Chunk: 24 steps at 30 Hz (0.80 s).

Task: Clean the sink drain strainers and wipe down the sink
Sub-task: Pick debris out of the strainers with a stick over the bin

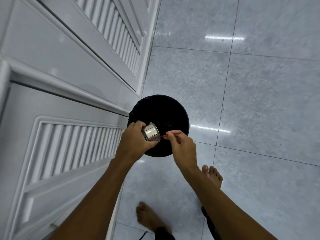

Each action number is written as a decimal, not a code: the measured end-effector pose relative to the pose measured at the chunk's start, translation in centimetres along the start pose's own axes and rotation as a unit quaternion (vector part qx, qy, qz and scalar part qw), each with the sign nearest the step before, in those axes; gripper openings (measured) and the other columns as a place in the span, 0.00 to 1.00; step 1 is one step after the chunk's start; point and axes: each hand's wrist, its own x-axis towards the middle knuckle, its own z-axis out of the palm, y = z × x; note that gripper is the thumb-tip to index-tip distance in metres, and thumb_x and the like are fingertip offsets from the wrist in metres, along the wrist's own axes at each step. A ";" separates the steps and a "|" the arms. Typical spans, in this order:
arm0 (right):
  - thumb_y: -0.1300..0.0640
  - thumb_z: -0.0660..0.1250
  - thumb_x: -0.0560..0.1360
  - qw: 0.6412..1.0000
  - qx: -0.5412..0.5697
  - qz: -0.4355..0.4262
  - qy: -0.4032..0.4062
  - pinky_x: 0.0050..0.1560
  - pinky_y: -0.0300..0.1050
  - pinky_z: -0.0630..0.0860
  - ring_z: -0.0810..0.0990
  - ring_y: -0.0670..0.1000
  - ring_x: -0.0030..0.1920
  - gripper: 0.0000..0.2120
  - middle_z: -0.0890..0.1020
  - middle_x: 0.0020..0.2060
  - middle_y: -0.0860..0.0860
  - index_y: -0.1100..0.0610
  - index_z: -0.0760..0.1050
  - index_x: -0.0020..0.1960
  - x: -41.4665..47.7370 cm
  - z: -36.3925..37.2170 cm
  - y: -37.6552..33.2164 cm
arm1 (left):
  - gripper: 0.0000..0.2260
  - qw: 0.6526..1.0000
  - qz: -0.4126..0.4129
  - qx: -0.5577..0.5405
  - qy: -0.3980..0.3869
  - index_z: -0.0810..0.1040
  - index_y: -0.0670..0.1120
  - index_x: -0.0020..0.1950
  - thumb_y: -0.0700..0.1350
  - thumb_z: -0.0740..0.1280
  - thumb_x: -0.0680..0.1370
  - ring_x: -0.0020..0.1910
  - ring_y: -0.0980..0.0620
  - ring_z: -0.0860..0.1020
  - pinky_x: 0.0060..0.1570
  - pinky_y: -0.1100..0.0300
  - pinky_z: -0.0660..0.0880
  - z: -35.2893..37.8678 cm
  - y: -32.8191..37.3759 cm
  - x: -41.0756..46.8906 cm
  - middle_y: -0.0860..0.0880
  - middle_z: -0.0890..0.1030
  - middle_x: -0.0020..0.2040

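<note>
Gripping strainer (151,132) in left hand (136,141), right hand (181,148) pinching stick (171,134)

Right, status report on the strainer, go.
Left hand grips strainer, tilted over black bin. Right hand pinches thin red pick, tip at strainer rim. Nothing in the way.

One head-worn wide-angle view looks steeply down from standing height, facing the tiled floor (242,84), with white louvred cabinet doors (60,84) along its left edge and a black bin (173,110) near centre, both forearms reaching in from below
</note>
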 end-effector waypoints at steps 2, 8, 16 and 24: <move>0.51 0.65 0.82 0.997 0.000 0.039 0.060 0.42 0.26 0.74 0.83 0.42 0.50 0.10 0.85 0.45 0.43 0.52 0.83 0.54 0.3 -0.6 0.4 | 0.32 1.000 -0.007 0.000 0.005 0.75 0.46 0.65 0.54 0.82 0.66 0.54 0.48 0.77 0.50 0.59 0.74 0.2 -0.1 -0.4 0.46 0.78 0.57; 0.48 0.65 0.82 0.993 0.077 0.012 0.087 0.49 0.31 0.79 0.82 0.38 0.50 0.09 0.86 0.47 0.40 0.47 0.84 0.55 -1.4 -4.1 -4.0 | 0.37 0.987 -0.014 -0.124 0.099 0.70 0.46 0.68 0.47 0.84 0.65 0.60 0.50 0.76 0.59 0.53 0.79 -1.8 0.7 -2.7 0.49 0.72 0.62; 0.50 0.66 0.82 0.962 0.211 -0.145 0.095 0.41 0.40 0.78 0.80 0.40 0.43 0.08 0.87 0.50 0.44 0.49 0.83 0.56 -7.6 -7.6 -20.9 | 0.34 0.889 0.115 -0.240 0.372 0.73 0.46 0.67 0.48 0.83 0.65 0.61 0.56 0.76 0.59 0.69 0.74 -14.8 8.0 -6.4 0.52 0.74 0.61; 0.49 0.67 0.81 0.924 0.280 -0.262 -0.008 0.31 0.39 0.72 0.74 0.49 0.41 0.07 0.87 0.52 0.49 0.49 0.83 0.54 -16.4 -1.8 -36.7 | 0.34 0.822 0.101 -0.234 0.509 0.74 0.41 0.68 0.47 0.82 0.66 0.63 0.48 0.77 0.61 0.48 0.77 -32.2 6.6 -12.6 0.48 0.75 0.62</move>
